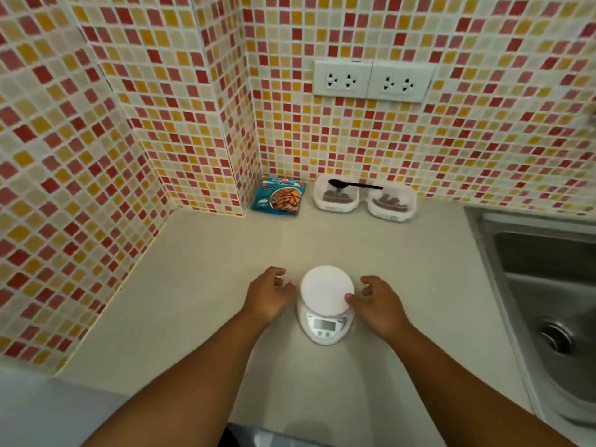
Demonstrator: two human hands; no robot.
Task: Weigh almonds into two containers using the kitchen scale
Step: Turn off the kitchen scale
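Hands (pixel 269 295) (pixel 380 306) flanking unlabelled scale (pixel 325 304)

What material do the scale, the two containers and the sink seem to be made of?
Scale: likely white plastic, smooth and matte.
Two containers: probably translucent plastic, since dark contents show through the walls.
Sink: apparently brushed stainless steel, grey with a dull sheen.

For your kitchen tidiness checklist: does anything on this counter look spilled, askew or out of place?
Nothing is spilled. One oddity: the black spoon lies bridged across the rims of the two white containers at the back wall, rather than resting on the counter.
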